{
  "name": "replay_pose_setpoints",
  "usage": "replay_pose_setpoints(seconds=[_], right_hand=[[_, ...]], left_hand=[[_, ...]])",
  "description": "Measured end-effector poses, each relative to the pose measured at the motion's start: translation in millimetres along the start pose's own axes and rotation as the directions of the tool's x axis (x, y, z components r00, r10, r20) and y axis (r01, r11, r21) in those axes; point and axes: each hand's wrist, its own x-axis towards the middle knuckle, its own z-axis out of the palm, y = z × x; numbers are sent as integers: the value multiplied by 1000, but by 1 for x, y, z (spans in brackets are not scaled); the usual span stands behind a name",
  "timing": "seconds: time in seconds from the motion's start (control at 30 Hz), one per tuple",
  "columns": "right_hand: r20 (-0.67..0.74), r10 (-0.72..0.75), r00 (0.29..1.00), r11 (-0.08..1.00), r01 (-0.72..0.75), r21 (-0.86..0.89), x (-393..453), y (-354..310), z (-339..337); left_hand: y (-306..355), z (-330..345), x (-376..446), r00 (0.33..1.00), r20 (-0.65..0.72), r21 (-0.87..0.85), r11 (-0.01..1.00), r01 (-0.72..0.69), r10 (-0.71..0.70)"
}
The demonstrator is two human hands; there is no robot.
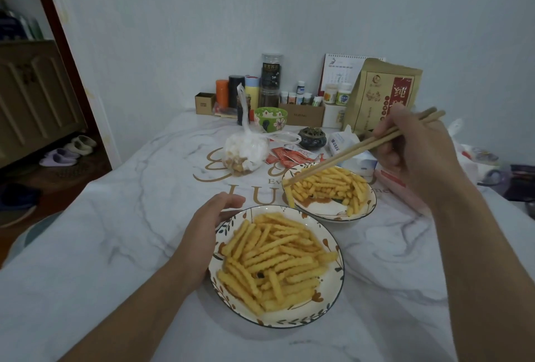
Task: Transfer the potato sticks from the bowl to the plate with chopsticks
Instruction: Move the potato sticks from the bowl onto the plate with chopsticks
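A patterned plate (304, 315) heaped with crinkle-cut potato sticks (275, 257) sits close in front of me. Behind it to the right stands a matching bowl (333, 215) with more potato sticks (333, 185) and some reddish sauce. My left hand (202, 231) holds the plate's left rim, thumb toward the far edge. My right hand (417, 153) grips a pair of wooden chopsticks (347, 153). Their tips pinch one potato stick (289, 198), which hangs over the bowl's left rim, just beyond the plate.
A knotted plastic bag of snacks (246, 153), red sachets (292, 156), a dark incense burner (312, 137) and a tissue pack (344, 141) lie behind the bowl. A green bowl (270, 118), jars, bottles and a brown paper bag (382, 92) line the wall. Slippers (60, 156) lie on the floor at left.
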Motion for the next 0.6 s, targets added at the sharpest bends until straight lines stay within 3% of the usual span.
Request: replay_pose_setpoints(seconds=[0.23,0.47,0.53,0.6], right_hand=[[238,25,971,986,15,-163,-13,-20,17],[400,48,915,984,26,-179,-20,-22,35],[404,46,914,986,23,-164,-19,-20,35],[286,21,958,996,6,-91,-14,-14,32]], left_hand=[[0,0,-1,1000,5,-4,1000,0,0],[0,0,-1,1000,16,4,1000,-15,15],[0,0,-1,1000,16,0,1000,-15,15],[0,0,-1,1000,15,3,1000,-18,18]])
